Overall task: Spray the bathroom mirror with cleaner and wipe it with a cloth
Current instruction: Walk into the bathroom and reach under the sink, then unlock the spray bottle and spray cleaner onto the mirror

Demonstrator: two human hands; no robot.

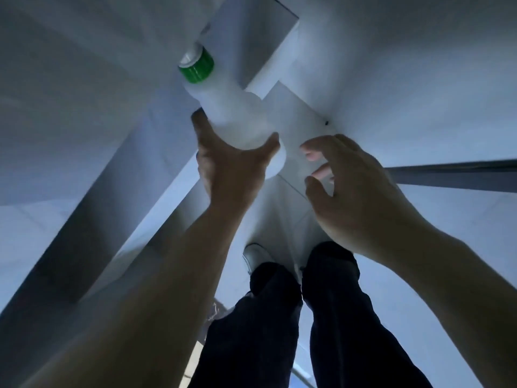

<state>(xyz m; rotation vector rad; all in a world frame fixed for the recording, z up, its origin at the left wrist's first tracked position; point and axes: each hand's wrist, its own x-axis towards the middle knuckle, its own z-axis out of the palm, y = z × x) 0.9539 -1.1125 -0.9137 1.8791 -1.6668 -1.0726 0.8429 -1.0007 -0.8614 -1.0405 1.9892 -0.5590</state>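
From the head view, looking down, my left hand (232, 166) grips the white plastic bottle (232, 110) around its lower body, thumb on one side and fingers on the other. The bottle tilts away from me, its green cap (197, 65) at the far end. My right hand (355, 186) hovers just beside the bottle's base, fingers loosely curled, holding nothing. Below are my dark trousers (251, 317) and one shoe (254, 254). I can see neither mirror nor cloth.

The bottle looks smooth and thin-walled, so I judge it light, a bit slippery and easy to squash. It is best held around the middle, firmly but not hard.
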